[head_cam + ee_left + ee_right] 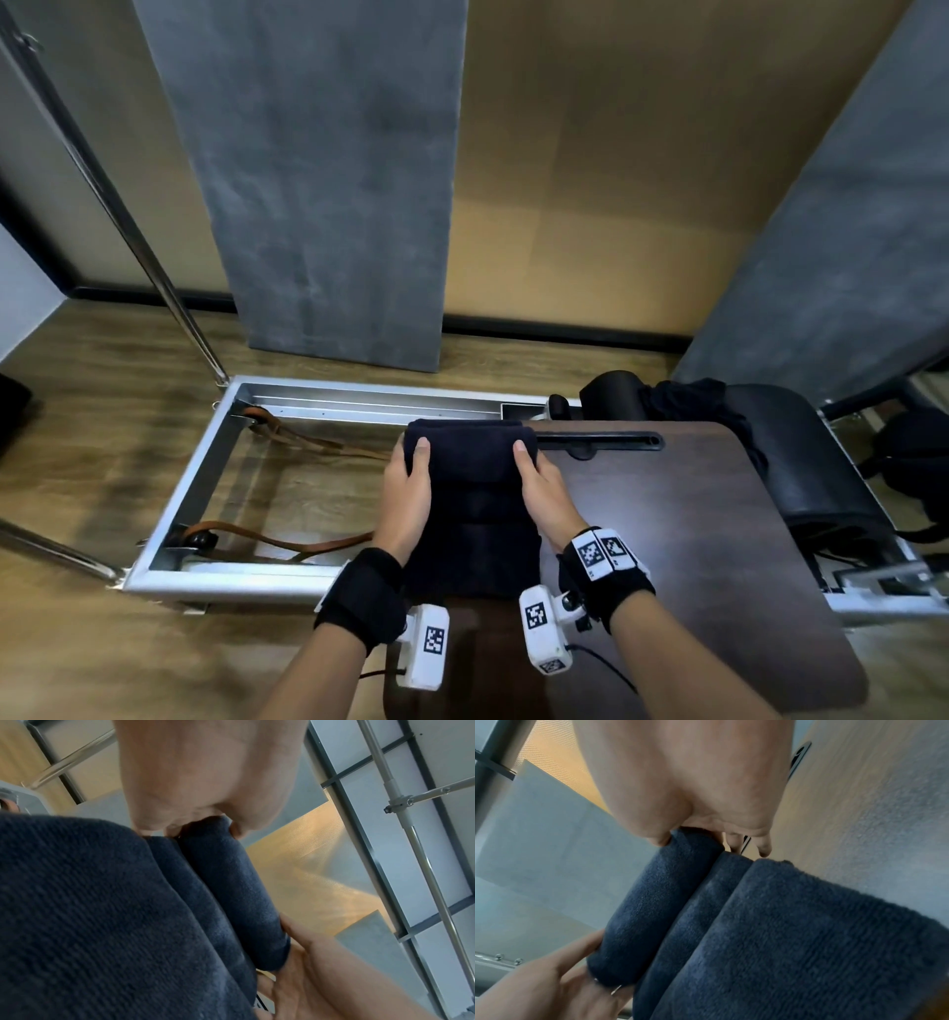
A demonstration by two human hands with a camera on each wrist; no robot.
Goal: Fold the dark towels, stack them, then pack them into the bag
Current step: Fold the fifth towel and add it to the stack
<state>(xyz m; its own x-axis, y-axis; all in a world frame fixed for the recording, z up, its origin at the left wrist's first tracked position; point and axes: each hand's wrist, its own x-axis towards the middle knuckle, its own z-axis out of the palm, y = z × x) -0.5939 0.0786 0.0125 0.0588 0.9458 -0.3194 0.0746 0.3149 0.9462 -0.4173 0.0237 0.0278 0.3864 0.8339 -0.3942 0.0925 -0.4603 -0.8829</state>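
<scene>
Navy terry towel stack (pixel 472 493), softly rounded folds, gripped by both hands.

Overhead head view; close opposing wrist views.

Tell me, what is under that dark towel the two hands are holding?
The dark towel lies on a dark brown table, its far end held by the left hand and right hand. Anything between towel and tabletop is covered.
</scene>
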